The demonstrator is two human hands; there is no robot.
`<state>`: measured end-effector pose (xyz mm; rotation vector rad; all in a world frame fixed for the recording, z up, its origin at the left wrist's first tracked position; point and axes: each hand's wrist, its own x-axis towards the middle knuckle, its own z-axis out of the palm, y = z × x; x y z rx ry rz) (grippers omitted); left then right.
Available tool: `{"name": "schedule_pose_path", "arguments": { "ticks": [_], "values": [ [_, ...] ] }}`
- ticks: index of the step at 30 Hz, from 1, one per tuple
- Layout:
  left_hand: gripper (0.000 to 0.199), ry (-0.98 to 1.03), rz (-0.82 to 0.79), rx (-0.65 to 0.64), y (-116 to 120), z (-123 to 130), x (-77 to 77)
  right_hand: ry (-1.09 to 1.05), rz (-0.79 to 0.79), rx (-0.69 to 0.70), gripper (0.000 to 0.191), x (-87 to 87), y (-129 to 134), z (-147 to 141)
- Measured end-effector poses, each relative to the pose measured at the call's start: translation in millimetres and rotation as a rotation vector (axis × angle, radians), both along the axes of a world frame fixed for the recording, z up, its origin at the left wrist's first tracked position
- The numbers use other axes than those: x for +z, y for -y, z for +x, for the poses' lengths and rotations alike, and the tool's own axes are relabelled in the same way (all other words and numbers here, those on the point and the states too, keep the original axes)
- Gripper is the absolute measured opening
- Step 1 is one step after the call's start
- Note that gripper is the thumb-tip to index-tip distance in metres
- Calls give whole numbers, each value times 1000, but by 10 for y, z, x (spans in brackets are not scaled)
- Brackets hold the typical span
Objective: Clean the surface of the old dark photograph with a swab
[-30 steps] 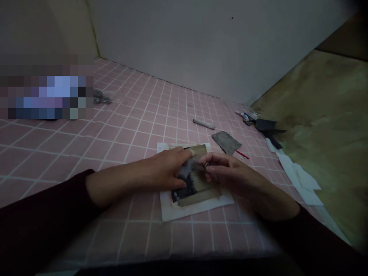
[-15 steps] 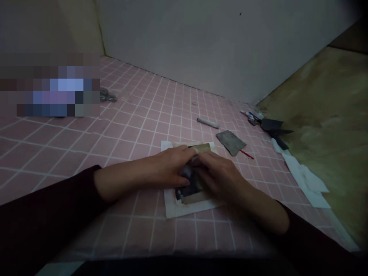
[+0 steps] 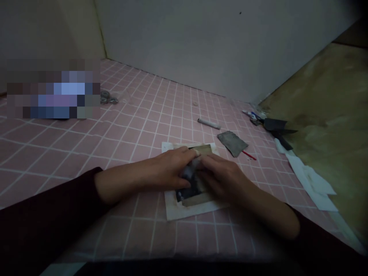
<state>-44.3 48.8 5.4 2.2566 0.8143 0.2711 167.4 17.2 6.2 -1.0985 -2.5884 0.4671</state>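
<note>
A dark picture (image 3: 189, 190) with tan areas lies on a white paper sheet (image 3: 184, 213) in front of me. My left hand (image 3: 171, 168) rests over the picture's left part, its fingers stretched out and the thumb apart. On the right, my right hand (image 3: 227, 174) has its fingers drawn together in a pinch by the left fingertips. A small pale blur shows between the two hands; what it is I cannot make out. Both hands hide the middle of the picture.
A pink checked cloth (image 3: 138, 130) covers the table. Beyond the sheet lie a grey roll (image 3: 209, 123), a grey flat piece (image 3: 232, 143) and a red stick (image 3: 248, 155). Dark-bladed tools (image 3: 276, 126) and white papers (image 3: 313, 180) line the right edge; small metal rings (image 3: 105, 96) lie far left.
My right hand has shifted slightly to the right, and the pale blur between the hands shows more. My left hand stays over the picture. The view has moved a little.
</note>
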Motion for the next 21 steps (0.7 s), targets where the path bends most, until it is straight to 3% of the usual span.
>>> {"name": "schedule_pose_path", "arguments": {
  "ticks": [4,9,15,21],
  "values": [
    [30,-5,-15,-15,-3,-2,0,47,29,-90,11,4,25,55],
    [29,1,0,13,4,-2,7,-7,22,23,14,-11,-13,-84],
    [28,-5,-10,-13,0,5,9,93,49,-95,13,19,-14,60],
    [30,-12,16,23,10,7,22,14,63,21,13,-10,-26,-23]
  ]
}}
